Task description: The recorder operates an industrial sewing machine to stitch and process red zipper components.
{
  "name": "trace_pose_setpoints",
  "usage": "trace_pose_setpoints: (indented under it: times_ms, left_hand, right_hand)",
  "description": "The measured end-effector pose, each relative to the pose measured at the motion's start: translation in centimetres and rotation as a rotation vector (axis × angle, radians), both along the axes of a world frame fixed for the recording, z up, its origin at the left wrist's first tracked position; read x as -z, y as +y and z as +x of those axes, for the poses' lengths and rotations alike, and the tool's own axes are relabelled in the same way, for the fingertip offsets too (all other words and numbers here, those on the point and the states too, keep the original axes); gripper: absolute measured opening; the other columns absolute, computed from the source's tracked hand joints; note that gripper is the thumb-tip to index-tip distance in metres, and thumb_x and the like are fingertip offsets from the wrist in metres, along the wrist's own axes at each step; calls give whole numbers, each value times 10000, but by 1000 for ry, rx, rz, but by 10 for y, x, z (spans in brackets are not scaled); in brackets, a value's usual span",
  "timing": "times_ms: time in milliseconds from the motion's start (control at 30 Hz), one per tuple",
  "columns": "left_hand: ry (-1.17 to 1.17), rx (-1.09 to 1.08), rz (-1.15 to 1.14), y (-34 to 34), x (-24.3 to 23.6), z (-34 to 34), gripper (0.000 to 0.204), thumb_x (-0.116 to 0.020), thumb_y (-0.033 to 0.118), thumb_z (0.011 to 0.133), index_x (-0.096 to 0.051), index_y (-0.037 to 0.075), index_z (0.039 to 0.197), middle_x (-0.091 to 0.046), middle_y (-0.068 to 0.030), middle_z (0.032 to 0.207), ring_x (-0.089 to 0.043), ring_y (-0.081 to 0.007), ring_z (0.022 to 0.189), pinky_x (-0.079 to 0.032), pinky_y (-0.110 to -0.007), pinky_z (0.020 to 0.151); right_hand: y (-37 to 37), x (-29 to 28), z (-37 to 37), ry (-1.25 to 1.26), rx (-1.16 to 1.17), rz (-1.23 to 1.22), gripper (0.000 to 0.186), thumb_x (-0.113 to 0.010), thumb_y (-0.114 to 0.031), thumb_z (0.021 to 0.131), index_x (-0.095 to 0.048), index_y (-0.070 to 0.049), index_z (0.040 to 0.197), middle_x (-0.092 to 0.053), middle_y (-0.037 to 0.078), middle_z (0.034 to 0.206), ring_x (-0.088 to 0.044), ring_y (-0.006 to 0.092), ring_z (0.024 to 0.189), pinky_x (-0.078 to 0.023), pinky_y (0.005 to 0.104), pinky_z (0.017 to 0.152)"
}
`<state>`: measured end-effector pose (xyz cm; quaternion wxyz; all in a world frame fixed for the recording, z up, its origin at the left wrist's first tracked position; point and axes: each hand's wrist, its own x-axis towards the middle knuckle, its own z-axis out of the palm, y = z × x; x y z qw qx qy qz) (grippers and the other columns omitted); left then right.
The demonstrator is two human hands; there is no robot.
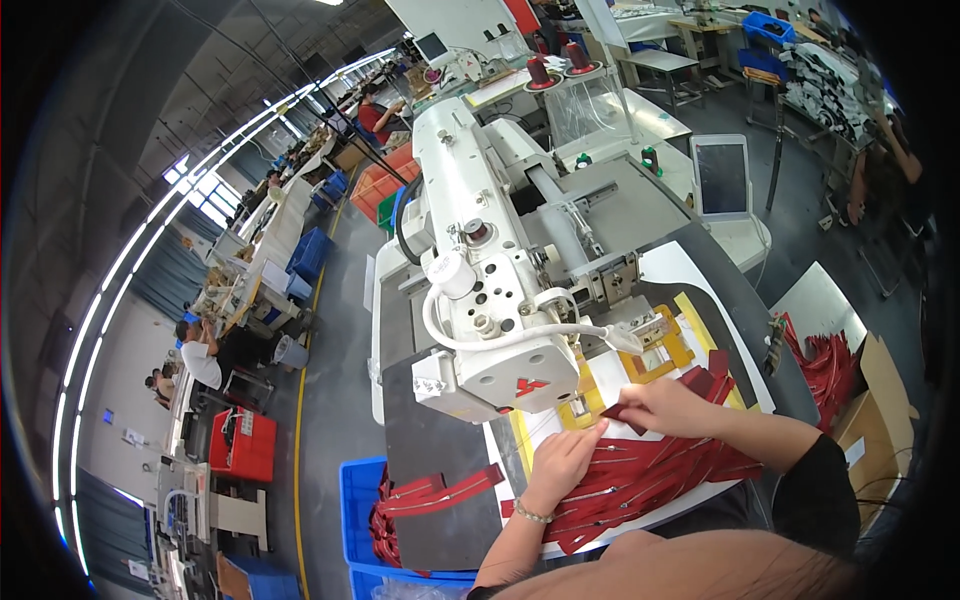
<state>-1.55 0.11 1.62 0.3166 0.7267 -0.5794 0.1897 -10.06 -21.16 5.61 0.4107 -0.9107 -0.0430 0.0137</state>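
Observation:
My right hand (668, 408) is closed on a small dark red fabric piece (628, 418), pinched in front of the sewing machine's yellow clamp plate (585, 408). Close beside it, my left hand (562, 462) has its fingers drawn together, the tips meeting near that piece's left end; what they grip is hidden. Under and between my forearms lies a heap of red zipper strips (625, 485) on a white sheet. More dark red fabric (697, 378) rests just beyond my right hand. The white head of the sewing machine (500, 345) stands over the work.
To the left, red zipper strips (445, 492) cross the dark table edge by a blue bin (362, 500) holding more. At right are hanging red strips (828, 375) and a cardboard box (880, 410). A screen panel (722, 178) stands behind. People work along benches at far left.

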Motion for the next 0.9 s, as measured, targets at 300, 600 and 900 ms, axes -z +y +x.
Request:
trace_pose_setpoints:
  times_ms: [300, 600, 900]
  left_hand:
    - [71, 47, -98, 14, 7, 5, 384, -731, 48, 670, -684, 39, 1051, -571, -64, 775, -587, -224, 671, -488, -327, 589]
    - [230, 60, -103, 14, 2, 7, 364, -756, 57, 673, -686, 46, 1030, -593, -77, 834, -598, -245, 702, -496, -332, 618]
    - [655, -139, -158, 6, 10, 2, 172, -750, 27, 740, -709, 39, 907, -635, -66, 906, -629, -158, 792, -517, -256, 665]
  right_hand:
    - [10, 36, 39, 523, -293, 790, 181, -601, -225, 940, -593, -59, 870, -647, 29, 729, -561, 63, 547, -383, 179, 487]
    - [15, 59, 43, 481, -253, 1080, 129, -611, -184, 932, -593, -68, 878, -593, -8, 695, -525, 39, 551, -356, 177, 473]
    - [17, 81, 46, 179, -135, 1039, 95, -627, -103, 912, -587, -27, 872, -613, 23, 728, -575, 71, 587, -429, 198, 512]
